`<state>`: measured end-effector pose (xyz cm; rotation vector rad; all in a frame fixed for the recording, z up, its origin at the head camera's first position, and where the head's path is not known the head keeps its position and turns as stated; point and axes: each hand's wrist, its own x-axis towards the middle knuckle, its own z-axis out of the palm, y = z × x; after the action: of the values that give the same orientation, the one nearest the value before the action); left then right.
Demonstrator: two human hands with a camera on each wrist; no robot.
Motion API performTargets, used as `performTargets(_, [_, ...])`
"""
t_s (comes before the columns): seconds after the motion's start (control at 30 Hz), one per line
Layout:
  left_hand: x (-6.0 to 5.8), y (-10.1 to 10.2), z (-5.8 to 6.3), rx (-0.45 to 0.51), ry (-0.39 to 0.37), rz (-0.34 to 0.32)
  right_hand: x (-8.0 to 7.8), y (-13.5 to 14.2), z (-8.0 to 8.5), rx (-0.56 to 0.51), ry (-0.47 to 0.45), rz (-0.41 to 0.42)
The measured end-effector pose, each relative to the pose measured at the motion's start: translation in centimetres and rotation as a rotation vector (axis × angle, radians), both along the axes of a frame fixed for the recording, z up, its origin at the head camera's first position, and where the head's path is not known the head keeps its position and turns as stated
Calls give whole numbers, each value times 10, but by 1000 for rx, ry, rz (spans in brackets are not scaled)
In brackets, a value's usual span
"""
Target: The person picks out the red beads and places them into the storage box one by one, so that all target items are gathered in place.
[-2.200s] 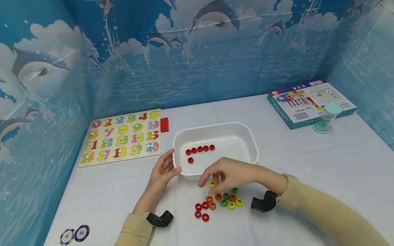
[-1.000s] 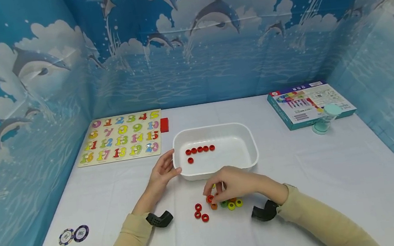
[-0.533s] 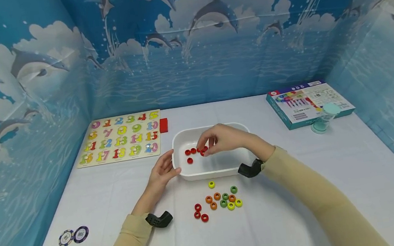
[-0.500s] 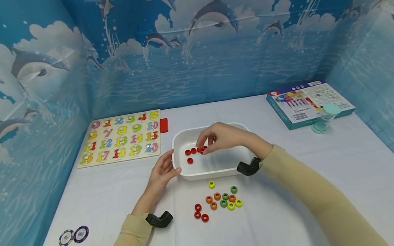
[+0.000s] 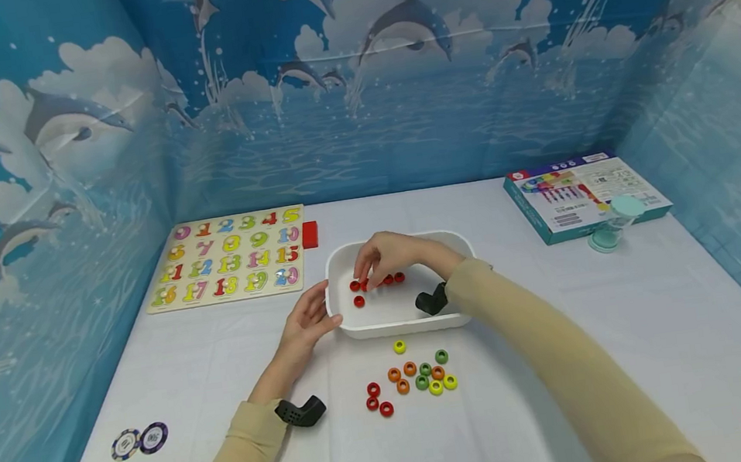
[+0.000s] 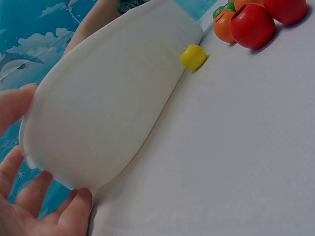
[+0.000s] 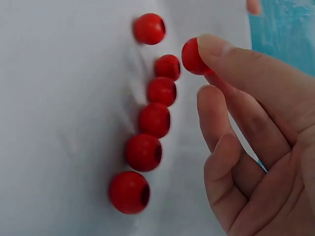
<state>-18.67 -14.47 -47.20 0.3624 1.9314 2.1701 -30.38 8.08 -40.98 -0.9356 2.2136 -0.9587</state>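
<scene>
Head view bright; 2 wrist views dimmer, red beads [image 7: 152, 120] slightly soft.

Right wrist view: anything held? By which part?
Yes: a red bead, pinched by its side between the right hand's thumb and a finger. Its hole isn't visible here.

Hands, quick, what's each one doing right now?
Left hand: closed on the end of the white tray.
Right hand: pinching a red bead.
</scene>
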Motion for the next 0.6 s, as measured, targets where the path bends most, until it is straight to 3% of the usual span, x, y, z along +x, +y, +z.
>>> performTargets(0.2, [0, 1, 0, -10, -9, 12, 4, -5, -9, 62, 11, 54])
performTargets(0.37, [0, 1, -1, -15, -6, 25, 8, -7, -10, 106, 25, 45])
performTargets(0.6, [0, 1, -1, -14, -10, 35, 11, -3, 10, 98, 87, 28])
